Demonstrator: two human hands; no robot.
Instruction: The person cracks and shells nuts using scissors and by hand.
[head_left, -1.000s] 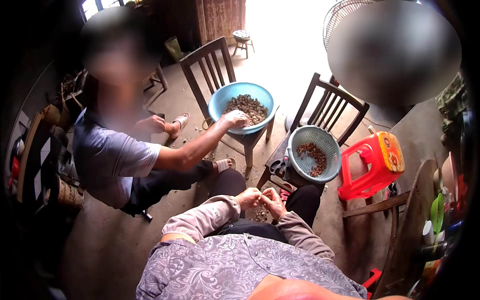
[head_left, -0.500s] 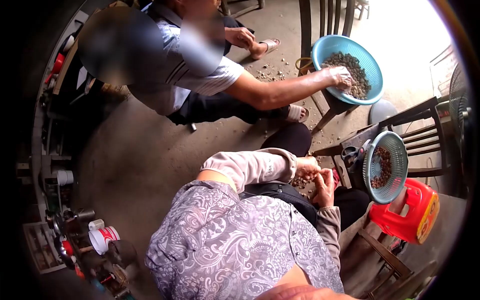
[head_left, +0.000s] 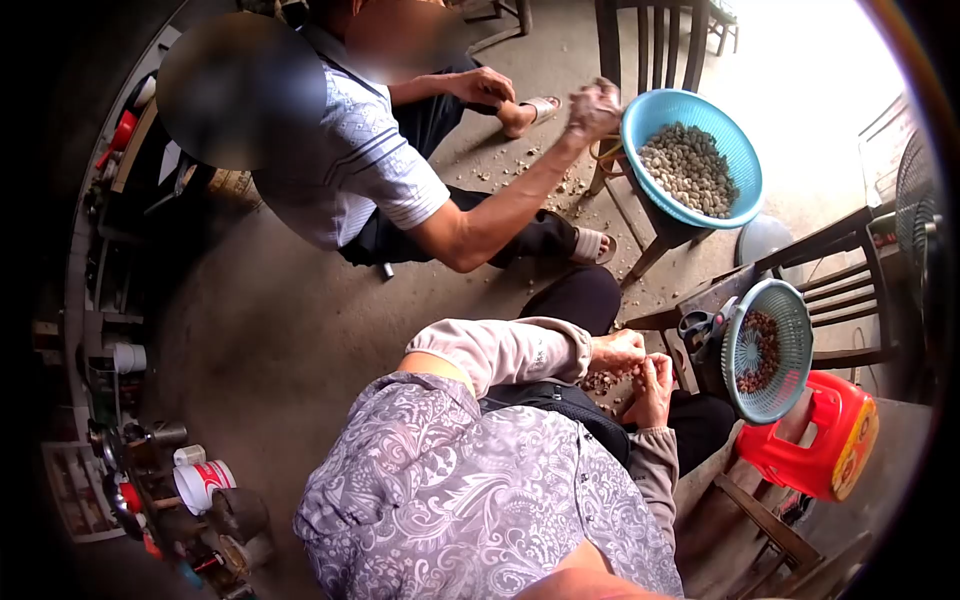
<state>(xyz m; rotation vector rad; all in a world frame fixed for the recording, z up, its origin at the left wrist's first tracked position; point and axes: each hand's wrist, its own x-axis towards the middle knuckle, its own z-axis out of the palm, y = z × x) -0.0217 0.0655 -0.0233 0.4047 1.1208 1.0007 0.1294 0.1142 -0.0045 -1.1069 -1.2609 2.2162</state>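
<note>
My left hand (head_left: 618, 350) and my right hand (head_left: 652, 390) meet just above my lap, fingertips pinched close together. Whatever lies between them is too small to make out. Reddish-brown shell bits (head_left: 604, 382) lie below, beside the dark bag (head_left: 560, 405) at my waist. To the right of my hands, a small blue-grey plastic basket (head_left: 742, 385) holds reddish-brown nut-like pieces (head_left: 758, 352). A pair of dark-handled scissors (head_left: 694, 325) sits against its left side.
A co-worker's raised hand (head_left: 595, 108) is left of a large blue basket (head_left: 752, 140) of pale, nut-like pieces on a wooden chair (head_left: 655, 45). A red plastic stool (head_left: 815, 435) stands at right. Shell bits (head_left: 500, 165) litter the floor. Buckets and tools line the left.
The co-worker's hand has come out of the large blue basket and moved up and left. My hands stay together, with the fingers shifted slightly and lower in view.
</note>
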